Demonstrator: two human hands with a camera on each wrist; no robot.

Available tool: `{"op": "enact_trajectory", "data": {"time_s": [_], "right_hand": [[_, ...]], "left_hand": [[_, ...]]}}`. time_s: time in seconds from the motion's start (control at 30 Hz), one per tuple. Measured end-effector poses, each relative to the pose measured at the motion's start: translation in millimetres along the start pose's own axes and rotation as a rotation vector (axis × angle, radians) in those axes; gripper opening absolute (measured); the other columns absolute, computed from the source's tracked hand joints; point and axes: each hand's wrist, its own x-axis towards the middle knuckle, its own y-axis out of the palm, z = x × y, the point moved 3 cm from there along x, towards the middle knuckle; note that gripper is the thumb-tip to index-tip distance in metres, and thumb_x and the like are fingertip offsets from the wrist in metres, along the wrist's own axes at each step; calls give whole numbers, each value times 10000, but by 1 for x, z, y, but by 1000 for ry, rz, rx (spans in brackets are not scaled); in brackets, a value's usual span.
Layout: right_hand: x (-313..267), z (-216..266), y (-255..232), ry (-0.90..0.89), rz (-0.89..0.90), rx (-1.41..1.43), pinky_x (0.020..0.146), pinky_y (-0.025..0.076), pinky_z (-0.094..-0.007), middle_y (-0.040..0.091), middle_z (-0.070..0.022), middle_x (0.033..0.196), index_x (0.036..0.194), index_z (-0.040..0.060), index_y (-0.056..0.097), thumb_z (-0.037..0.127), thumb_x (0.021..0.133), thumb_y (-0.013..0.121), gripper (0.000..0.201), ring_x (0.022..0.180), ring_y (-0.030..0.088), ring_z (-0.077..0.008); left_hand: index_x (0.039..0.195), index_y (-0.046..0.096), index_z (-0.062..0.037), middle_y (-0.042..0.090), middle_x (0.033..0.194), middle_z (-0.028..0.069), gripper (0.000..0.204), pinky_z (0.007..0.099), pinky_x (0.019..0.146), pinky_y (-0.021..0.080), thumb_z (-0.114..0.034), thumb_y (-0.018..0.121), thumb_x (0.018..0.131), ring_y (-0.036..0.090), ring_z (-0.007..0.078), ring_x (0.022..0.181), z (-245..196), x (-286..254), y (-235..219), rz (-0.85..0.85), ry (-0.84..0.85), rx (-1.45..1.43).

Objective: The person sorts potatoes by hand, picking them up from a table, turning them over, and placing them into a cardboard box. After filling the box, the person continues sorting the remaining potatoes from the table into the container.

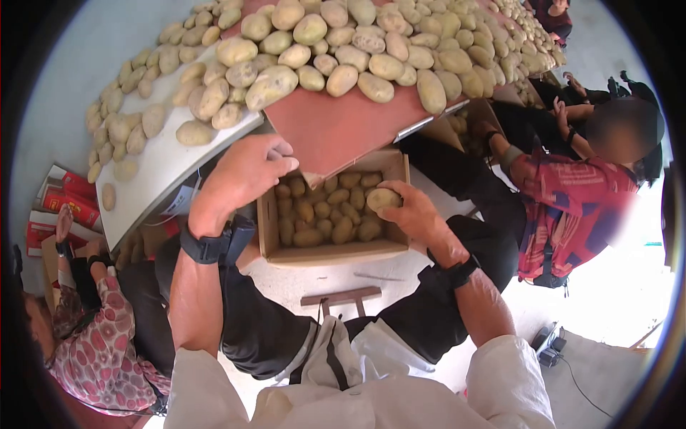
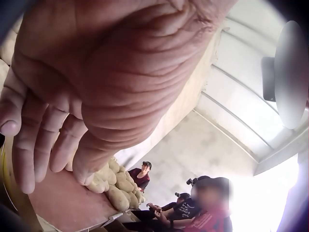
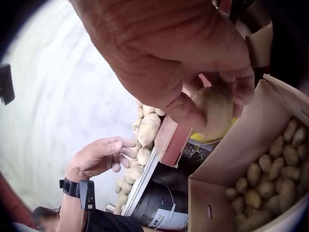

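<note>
My right hand [image 1: 401, 205] holds a pale potato [image 1: 381, 198] just above the right side of an open cardboard box [image 1: 332, 254] that is part full of potatoes [image 1: 325, 214]. In the right wrist view the fingers pinch that potato [image 3: 215, 108] over the box [image 3: 231, 154]. My left hand [image 1: 275, 161] hovers at the near edge of the red table [image 1: 343, 125] with its fingers [image 2: 29, 145] loosely curled and nothing in them. The same left hand [image 3: 108, 152] appears empty in the right wrist view. A big heap of potatoes [image 1: 343, 50] covers the table beyond.
A white board [image 1: 164, 164] with more potatoes slopes at the left. One person in a red patterned shirt [image 1: 572, 207] sits at the right, another in a pink patterned top [image 1: 100, 343] at lower left. Red cartons [image 1: 64, 204] lie left; a wooden stool [image 1: 343, 297] stands between my knees.
</note>
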Motion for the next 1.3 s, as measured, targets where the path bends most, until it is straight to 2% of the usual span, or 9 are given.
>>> {"op": "enact_trajectory", "data": {"time_s": [0.13, 0.23, 0.3, 0.4, 0.67, 0.7, 0.83, 1.07, 1.3], "right_hand": [[2, 11, -6, -197, -208, -387, 994, 511, -412, 607, -188, 1298, 1303, 87, 640, 114, 859, 730, 453, 1175, 636, -346], [9, 30, -15, -272, -259, -30, 804, 561, -386, 668, -163, 1171, 1271, 53, 638, 112, 910, 708, 373, 931, 706, -270], [9, 60, -30, 98, -225, 479, 542, 470, -282, 693, -104, 890, 1180, 30, 657, 136, 973, 675, 233, 606, 627, -140], [21, 98, -48, 27, -285, 645, 431, 291, -225, 620, -33, 663, 1104, 42, 669, 173, 1003, 657, 166, 440, 424, -49], [95, 176, -64, -153, -374, 489, 474, 274, -237, 549, 22, 656, 1093, 37, 707, 253, 977, 687, 245, 532, 416, -36], [117, 172, -65, -205, -349, 415, 558, 417, -285, 636, -62, 727, 1138, 22, 707, 281, 950, 694, 320, 623, 568, -122], [187, 185, -60, -375, -430, -103, 944, 503, -449, 725, -201, 1061, 1208, 42, 690, 319, 866, 724, 441, 1076, 673, -375], [249, 245, -42, -507, -607, -629, 968, 513, -460, 712, -204, 1216, 1317, 61, 640, 283, 902, 679, 473, 1145, 664, -393], [304, 289, -18, -257, -445, -703, 958, 516, -466, 733, -175, 1214, 1319, 54, 669, 443, 882, 679, 586, 1156, 682, -358]], "left_hand": [[1125, 680, 65, 708, 907, 86, 315, 306, 715, 532, -189, 697, 939, 651, 141, 744, 0, 8, 8, 1, 36, 39], [1119, 687, 63, 736, 921, 128, 331, 324, 727, 538, -211, 710, 934, 683, 175, 771, -7, 16, 13, -15, 104, 70], [1100, 699, 49, 756, 902, 163, 320, 340, 747, 548, -218, 705, 925, 722, 230, 791, -16, 17, 18, -42, 153, 88], [1065, 708, 28, 744, 803, 142, 293, 345, 748, 550, -225, 696, 918, 721, 247, 751, -32, 21, 21, 17, 97, 86], [1072, 724, -15, 746, 896, 161, 353, 409, 775, 554, -324, 710, 903, 730, 323, 865, -47, 33, 28, -28, 171, 214], [1074, 731, -22, 745, 968, 176, 365, 438, 804, 555, -344, 720, 903, 720, 348, 933, -49, 32, 27, -33, 159, 205], [1029, 742, -30, 745, 971, 183, 294, 475, 810, 550, -295, 730, 901, 709, 392, 937, -37, 41, 36, -107, 222, 212], [1048, 734, -22, 739, 950, 188, 278, 495, 807, 550, -258, 726, 902, 707, 405, 929, -38, 35, 34, -122, 235, 217], [1074, 709, -18, 734, 934, 211, 311, 510, 798, 552, -288, 710, 920, 712, 406, 921, -39, 34, 38, -170, 192, 201]]}}
